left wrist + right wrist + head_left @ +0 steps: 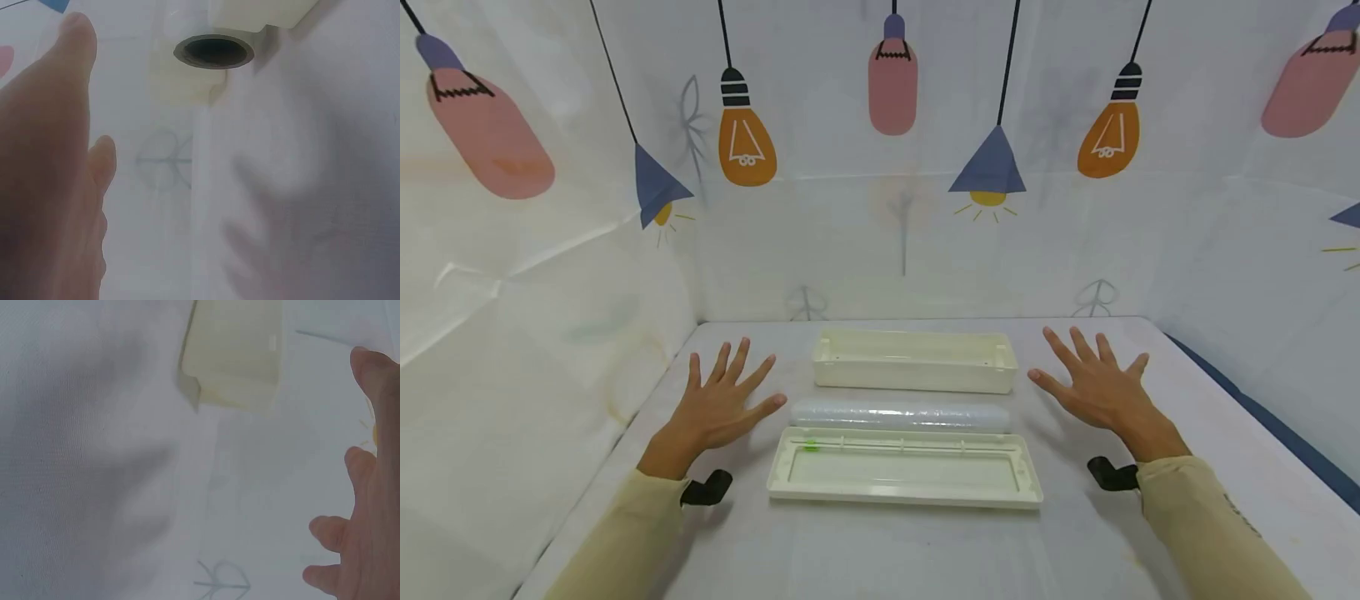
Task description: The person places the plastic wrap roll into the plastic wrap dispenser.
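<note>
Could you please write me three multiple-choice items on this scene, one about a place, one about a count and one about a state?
1. Where does the roll lie?
A. Between the two cream parts
B. Inside the deep tray
C. Under the left hand

2. How many cream plastic parts lie on the table?
A. One
B. Two
C. Four

3. How are both hands?
A. Gripping the roll
B. Fists
C. Open, fingers spread

Answers:
1 A: deep tray behind it, shallow lid before it.
2 B: tray and lid only.
3 C: left hand and right hand hold nothing.

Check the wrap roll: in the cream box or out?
Out. The roll lies on the table between the box base and the open lid, both empty; neither hand touches it.
</note>
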`<state>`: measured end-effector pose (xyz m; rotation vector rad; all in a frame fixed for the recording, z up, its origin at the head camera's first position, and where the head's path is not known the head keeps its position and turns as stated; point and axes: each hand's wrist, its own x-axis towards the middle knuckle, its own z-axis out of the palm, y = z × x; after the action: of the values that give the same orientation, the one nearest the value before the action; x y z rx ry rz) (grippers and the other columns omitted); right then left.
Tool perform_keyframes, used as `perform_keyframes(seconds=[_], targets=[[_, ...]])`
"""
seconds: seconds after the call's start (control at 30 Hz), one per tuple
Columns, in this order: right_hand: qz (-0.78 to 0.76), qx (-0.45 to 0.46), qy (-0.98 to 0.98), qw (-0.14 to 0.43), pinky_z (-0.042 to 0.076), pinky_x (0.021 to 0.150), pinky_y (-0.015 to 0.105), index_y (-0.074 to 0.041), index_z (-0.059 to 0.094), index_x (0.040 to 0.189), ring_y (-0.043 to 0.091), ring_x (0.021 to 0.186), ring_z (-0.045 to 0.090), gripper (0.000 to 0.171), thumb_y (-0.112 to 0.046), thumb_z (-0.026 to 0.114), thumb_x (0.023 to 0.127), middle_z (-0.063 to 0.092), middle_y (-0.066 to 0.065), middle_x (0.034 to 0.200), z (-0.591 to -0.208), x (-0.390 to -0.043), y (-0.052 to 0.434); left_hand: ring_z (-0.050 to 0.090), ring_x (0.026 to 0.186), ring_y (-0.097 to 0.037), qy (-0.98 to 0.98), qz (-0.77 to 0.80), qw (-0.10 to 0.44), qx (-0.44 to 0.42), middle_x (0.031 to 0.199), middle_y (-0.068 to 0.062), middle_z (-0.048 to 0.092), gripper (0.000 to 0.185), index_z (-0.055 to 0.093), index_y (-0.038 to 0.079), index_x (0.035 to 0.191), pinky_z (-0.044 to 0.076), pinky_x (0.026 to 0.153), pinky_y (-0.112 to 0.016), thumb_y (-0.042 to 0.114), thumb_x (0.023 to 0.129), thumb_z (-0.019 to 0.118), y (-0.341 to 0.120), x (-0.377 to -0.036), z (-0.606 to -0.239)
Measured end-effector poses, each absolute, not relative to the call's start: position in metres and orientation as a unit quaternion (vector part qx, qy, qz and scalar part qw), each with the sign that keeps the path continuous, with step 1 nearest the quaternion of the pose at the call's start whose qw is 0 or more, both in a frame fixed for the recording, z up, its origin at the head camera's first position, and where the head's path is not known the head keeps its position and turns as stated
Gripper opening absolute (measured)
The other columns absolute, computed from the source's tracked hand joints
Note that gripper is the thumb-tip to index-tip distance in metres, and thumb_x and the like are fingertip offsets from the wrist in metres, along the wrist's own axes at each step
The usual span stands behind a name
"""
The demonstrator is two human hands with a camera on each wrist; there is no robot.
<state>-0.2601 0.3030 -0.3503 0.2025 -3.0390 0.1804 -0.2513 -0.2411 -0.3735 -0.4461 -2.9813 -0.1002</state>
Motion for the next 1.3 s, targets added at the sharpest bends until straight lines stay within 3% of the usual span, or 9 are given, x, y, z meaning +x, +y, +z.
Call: perform_keyframes(seconds=[0.23, 0.5, 0.6, 0.8, 0.93, 1.03, 1.3], targets=[[0.063, 0.072, -0.994, 0.05, -0.012, 0.094, 0.086, -0.023, 0.006, 0.163, 0.062, 0.141, 0.006, 0.091, -0.076, 0.034, 0.095, 0.011, 0.031, 0.161, -0.353, -0.258, 0.302, 0.005, 0.149, -0.048, -0.985, -0.039, 0.073, -0.148, 0.165, -0.022, 0.01, 0.079, 0.031, 0.019, 0.159, -0.012, 0.11, -0.071, 0.07, 0.099, 0.032, -0.242, -0.25, -0.381], [0.091, 0.082, -0.991, 0.061, 0.005, 0.1, 0.084, -0.02, 0.014, 0.163, 0.057, 0.139, 0.022, 0.084, -0.07, 0.036, 0.099, 0.025, 0.032, 0.157, -0.356, -0.252, 0.3, 0.019, 0.147, -0.047, -0.982, -0.063, 0.096, -0.153, 0.158, -0.024, 0.032, 0.074, 0.044, 0.015, 0.153, 0.004, 0.113, -0.07, 0.067, 0.101, 0.035, -0.238, -0.249, -0.385], [0.092, 0.092, -0.989, 0.076, 0.017, 0.102, 0.08, -0.015, 0.021, 0.161, 0.055, 0.136, 0.033, 0.081, -0.067, 0.037, 0.1, 0.032, 0.031, 0.154, -0.358, -0.25, 0.299, 0.025, 0.146, -0.045, -0.98, -0.077, 0.1, -0.152, 0.155, -0.023, 0.037, 0.073, 0.048, 0.013, 0.151, 0.01, 0.114, -0.069, 0.065, 0.101, 0.037, -0.236, -0.248, -0.385], [0.145, 0.085, -0.984, 0.051, 0.041, 0.094, 0.069, -0.006, 0.038, 0.154, 0.051, 0.127, 0.048, 0.078, -0.064, 0.035, 0.102, 0.047, 0.028, 0.146, -0.364, -0.249, 0.295, 0.045, 0.134, -0.043, -0.976, -0.112, 0.11, -0.153, 0.143, -0.02, 0.054, 0.068, 0.055, 0.009, 0.144, 0.032, 0.108, -0.063, 0.061, 0.102, 0.041, -0.23, -0.248, -0.389], [0.192, 0.071, -0.978, 0.033, 0.051, 0.083, 0.06, -0.005, 0.048, 0.148, 0.044, 0.113, 0.06, 0.075, -0.063, 0.039, 0.102, 0.06, 0.028, 0.13, -0.372, -0.25, 0.291, 0.053, 0.127, -0.04, -0.974, -0.137, 0.101, -0.149, 0.137, -0.016, 0.06, 0.068, 0.059, 0.01, 0.141, 0.042, 0.101, -0.06, 0.062, 0.101, 0.043, -0.228, -0.248, -0.393], [0.216, 0.074, -0.973, 0.044, 0.053, 0.079, 0.054, -0.004, 0.054, 0.143, 0.04, 0.107, 0.063, 0.067, -0.056, 0.044, 0.103, 0.065, 0.025, 0.123, -0.376, -0.249, 0.289, 0.053, 0.127, -0.039, -0.973, -0.154, 0.084, -0.149, 0.136, -0.014, 0.061, 0.07, 0.06, 0.011, 0.14, 0.043, 0.099, -0.061, 0.066, 0.099, 0.043, -0.225, -0.249, -0.394], [0.304, 0.123, -0.943, 0.046, 0.053, 0.084, 0.051, 0.0, 0.059, 0.137, 0.032, 0.103, 0.067, 0.055, -0.044, 0.052, 0.104, 0.07, 0.018, 0.117, -0.382, -0.249, 0.283, 0.058, 0.122, -0.035, -0.966, -0.205, 0.061, -0.144, 0.132, -0.008, 0.064, 0.066, 0.062, 0.014, 0.139, 0.046, 0.095, -0.059, 0.064, 0.1, 0.045, -0.22, -0.253, -0.397]])
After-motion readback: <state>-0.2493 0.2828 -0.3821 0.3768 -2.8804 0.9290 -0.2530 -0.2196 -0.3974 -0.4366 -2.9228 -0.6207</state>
